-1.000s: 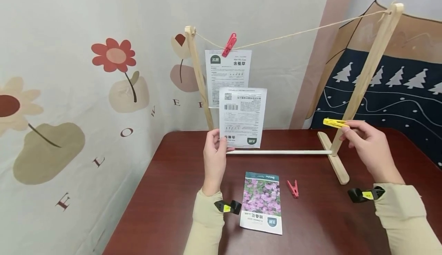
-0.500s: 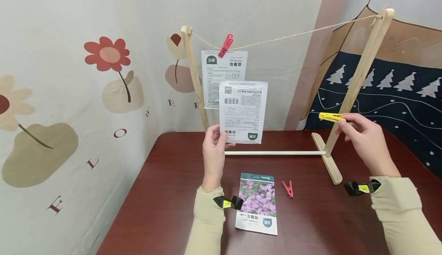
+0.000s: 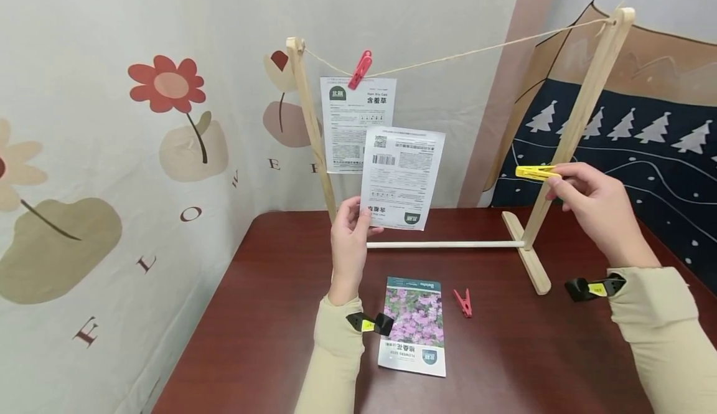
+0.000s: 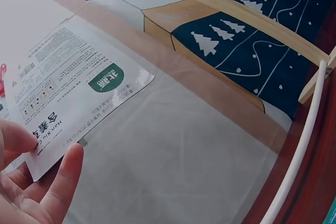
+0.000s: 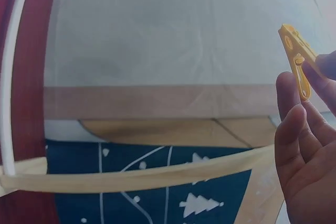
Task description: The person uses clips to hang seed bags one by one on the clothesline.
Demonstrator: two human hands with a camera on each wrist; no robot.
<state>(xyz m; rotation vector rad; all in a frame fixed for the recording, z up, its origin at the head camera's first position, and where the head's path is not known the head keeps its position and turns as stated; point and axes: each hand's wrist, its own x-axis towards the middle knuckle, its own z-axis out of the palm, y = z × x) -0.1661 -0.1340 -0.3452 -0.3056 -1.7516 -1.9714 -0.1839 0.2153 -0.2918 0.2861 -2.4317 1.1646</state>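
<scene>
My left hand point(image 3: 350, 239) pinches a white printed seed packet point(image 3: 400, 177) by its lower left corner, text upside down, held up below the string point(image 3: 448, 63). In the left wrist view, the thumb lies on the face of the packet point(image 4: 73, 87), with fingers behind it. My right hand point(image 3: 596, 211) pinches a yellow clothespin point(image 3: 534, 172) by its handle end, in front of the right wooden post. The right wrist view shows that clothespin point(image 5: 296, 61) between thumb and fingers. Another seed packet point(image 3: 358, 106) hangs from the string by a red clothespin point(image 3: 360, 70).
A purple-flowered seed packet point(image 3: 413, 327) and a loose red clothespin point(image 3: 463, 302) lie on the dark red table point(image 3: 269, 314). Wooden posts point(image 3: 582, 115) hold the string at either end, and a white rod point(image 3: 448, 244) runs low between them. A printed curtain point(image 3: 235, 28) stands behind.
Both hands have risen a little, bringing the held packet and yellow clothespin higher. The packet now tilts slightly to the right at its top. Each hand keeps its hold.
</scene>
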